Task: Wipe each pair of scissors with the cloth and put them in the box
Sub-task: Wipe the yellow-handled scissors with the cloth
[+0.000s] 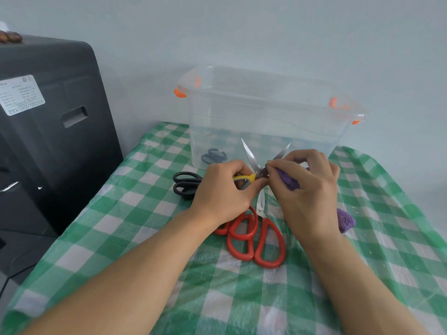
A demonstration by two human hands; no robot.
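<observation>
My left hand (223,189) grips the yellow-and-grey handles of a pair of scissors (251,160) whose blades stand spread open and point up, in front of the box. My right hand (307,187) pinches a purple cloth (289,181) against the right blade near the pivot; the cloth's tail (346,220) hangs below my wrist. Two red-handled scissors (256,235) lie on the table under my hands. Black-handled scissors (186,184) lie left of my left hand. The clear plastic box (266,93) with orange latches stands behind, with dark blue-handled scissors (214,156) inside.
A green-and-white checked cloth (135,213) covers the table. A large black case (53,131) with a white label stands at the left, close to the table's edge. A pale wall rises behind the box.
</observation>
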